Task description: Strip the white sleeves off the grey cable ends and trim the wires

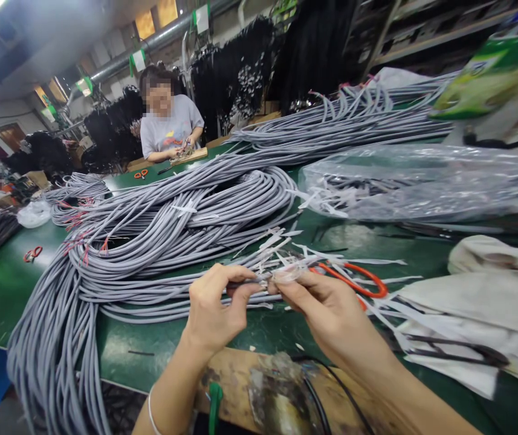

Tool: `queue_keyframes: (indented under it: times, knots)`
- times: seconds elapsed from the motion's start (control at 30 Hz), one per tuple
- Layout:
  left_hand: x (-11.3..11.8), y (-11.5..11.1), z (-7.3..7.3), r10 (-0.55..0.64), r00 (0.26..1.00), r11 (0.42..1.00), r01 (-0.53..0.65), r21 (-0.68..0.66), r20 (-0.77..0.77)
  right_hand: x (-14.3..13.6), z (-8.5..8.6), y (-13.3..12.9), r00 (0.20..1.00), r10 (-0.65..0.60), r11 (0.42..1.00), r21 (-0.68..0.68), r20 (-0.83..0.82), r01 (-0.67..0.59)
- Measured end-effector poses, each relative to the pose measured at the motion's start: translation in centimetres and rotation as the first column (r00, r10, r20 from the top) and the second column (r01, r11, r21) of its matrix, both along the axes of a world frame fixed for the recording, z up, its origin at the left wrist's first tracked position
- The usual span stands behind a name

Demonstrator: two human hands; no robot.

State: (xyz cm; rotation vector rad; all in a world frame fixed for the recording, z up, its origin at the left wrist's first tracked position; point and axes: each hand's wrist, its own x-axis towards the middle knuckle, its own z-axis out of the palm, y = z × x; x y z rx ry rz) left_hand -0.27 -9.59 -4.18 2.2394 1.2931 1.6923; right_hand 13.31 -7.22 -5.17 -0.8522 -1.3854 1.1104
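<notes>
Head view: the left hand (216, 302) and the right hand (326, 302) meet above the tabletop (120, 350), close to its near edge. The left grip is closed, with thumb and forefinger pinching a cable end (263, 278). The right grip is drawn together at the same end, around a clear piece (289, 273); blur prevents telling whether it also holds the cable end. Directly below both hands, a board (231, 377) lies at the near edge, with a green handle (214, 402) upright against it.

Grey cables (181, 208) lie in looped bundles from the middle of the tabletop toward its far edge. To the left, part of the bundle hangs over the near edge. White strips (394, 261) and an orange-handled tool (379, 287) lie just beside the right hand. Toward the right edge are a plastic bag (422, 181) and, nearer, a pale cloth (462, 296). Orange scissors (141, 174) rest near the far edge, where another person (170, 124) works with both hands over a small block (190, 157).
</notes>
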Motion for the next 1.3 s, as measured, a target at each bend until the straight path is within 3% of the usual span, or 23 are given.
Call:
queue_keyframes:
  times: [0.3, 0.8, 1.13, 1.3]
  knots:
    - [-0.17, -0.18, 0.25, -0.061, 0.992, 0.997, 0.055, -0.056, -0.109, 0.75, 0.21, 0.03, 0.981, -0.167, 0.982, 0.107, 0.096, 0.157]
    - [-0.02, -0.04, -0.08, -0.139, 0.99, 0.965, 0.132, -0.227, -0.015, 0.79, 0.14, 0.17, 0.975, -0.197, 0.974, 0.136, 0.1, 0.183]
    - [0.3, -0.12, -0.28, -0.085, 0.996, 0.982, 0.083, -0.17, -0.005, 0.82, 0.23, 0.29, 0.97, -0.21, 0.966, 0.177, 0.121, 0.187]
    - [0.36, -0.2, -0.08, -0.043, 0.985, 0.976, 0.006, -0.216, -0.166, 0.57, 0.72, 0.0, 0.961, -0.241, 0.957, 0.199, 0.138, 0.212]
